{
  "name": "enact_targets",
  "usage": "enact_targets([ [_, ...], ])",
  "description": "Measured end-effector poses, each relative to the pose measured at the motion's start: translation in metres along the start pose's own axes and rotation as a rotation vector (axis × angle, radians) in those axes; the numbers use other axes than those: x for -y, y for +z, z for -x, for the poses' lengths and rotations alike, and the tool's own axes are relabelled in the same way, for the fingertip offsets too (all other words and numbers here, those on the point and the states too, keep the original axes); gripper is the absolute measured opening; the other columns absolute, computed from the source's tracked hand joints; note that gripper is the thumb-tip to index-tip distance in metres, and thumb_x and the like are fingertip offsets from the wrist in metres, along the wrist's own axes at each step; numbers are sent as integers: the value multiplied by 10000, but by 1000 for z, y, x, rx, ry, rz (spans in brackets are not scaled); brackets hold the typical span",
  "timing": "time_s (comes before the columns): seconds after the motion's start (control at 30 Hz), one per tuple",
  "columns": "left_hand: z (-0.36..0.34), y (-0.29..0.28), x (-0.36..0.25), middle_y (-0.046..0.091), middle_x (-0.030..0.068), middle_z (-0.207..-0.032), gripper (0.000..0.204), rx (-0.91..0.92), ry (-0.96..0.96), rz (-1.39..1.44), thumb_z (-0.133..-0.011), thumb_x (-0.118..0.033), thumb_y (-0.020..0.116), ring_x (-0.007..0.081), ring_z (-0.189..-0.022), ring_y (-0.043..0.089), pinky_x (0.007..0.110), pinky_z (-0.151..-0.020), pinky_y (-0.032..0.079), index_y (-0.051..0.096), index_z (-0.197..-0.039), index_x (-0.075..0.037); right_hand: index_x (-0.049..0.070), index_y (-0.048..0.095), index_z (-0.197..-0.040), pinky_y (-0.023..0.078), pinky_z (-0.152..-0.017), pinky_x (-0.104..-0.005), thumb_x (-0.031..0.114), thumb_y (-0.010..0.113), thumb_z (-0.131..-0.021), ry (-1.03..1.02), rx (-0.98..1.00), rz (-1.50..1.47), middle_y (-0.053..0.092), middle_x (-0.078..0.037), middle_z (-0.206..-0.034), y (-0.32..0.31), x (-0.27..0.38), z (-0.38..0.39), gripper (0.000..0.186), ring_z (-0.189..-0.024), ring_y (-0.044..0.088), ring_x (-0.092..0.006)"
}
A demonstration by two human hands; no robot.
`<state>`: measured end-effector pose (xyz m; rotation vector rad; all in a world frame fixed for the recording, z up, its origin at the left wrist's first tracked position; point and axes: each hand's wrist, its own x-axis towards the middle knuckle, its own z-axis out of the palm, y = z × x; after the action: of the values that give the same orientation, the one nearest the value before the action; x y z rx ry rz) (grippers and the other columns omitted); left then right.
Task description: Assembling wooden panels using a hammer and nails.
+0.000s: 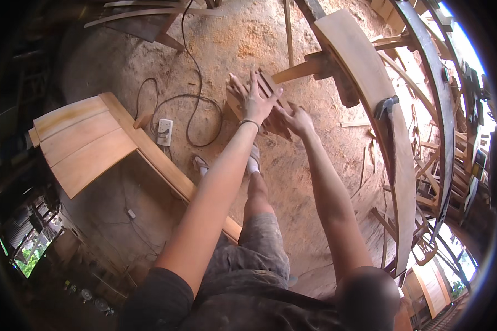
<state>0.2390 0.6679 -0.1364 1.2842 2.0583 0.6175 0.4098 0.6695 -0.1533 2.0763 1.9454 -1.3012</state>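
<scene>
Below me, several short, dark brown wooden slats (265,80) form a small slatted wooden piece above the dusty floor. My left hand (255,102) lies over its left part, fingers spread apart, with a dark band at the wrist. My right hand (297,120) is closed on the piece's right, lower part, fingertips partly hidden. Just beyond, a pale wooden board (291,70) juts out from a dark support beside the long curved wooden member (352,49) on the right.
A jointed wooden panel (83,149) on a long board stands at left, beside a white power strip (164,132) and looping black cable (199,99). A hammer (386,107) rests on the right curved member. Timber offcuts (425,176) crowd the right. My sandalled feet are below.
</scene>
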Motion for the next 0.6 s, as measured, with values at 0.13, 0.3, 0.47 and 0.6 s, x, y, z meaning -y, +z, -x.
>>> enact_targets([
  [0.13,10,5,23,-88,360,-1605,1122,-84,-20,-233,-755,-730,709,593,-1453,-136,673,-1177,63,183,-1612,-233,59,649,-1285,516,-937,-438,668,577,-897,-141,71,-248,681,-242,-1178,31,5,17,726,-1119,641,-403],
  [0.3,13,8,47,-86,353,-1610,1121,-77,23,-178,-751,-792,646,578,-1454,-170,680,-1170,10,193,-1612,-237,114,742,-1041,531,-815,-469,634,577,-915,-10,22,-200,724,-211,-920,32,14,21,560,-927,686,-398],
  [0.47,6,12,42,-100,338,-1616,1106,-80,65,-184,-760,-802,617,563,-1463,-165,656,-1182,-2,181,-1614,-251,99,746,-1016,526,-773,-461,625,588,-916,-20,31,-207,723,-202,-863,11,17,20,558,-861,695,-390],
  [0.6,0,17,30,-141,302,-1627,1103,6,-20,-203,-760,-763,654,533,-1477,-170,631,-1193,1,170,-1616,-263,87,748,-1058,528,-784,-387,586,633,-921,1,46,-249,749,-144,-897,1,8,16,530,-865,719,-280],
])
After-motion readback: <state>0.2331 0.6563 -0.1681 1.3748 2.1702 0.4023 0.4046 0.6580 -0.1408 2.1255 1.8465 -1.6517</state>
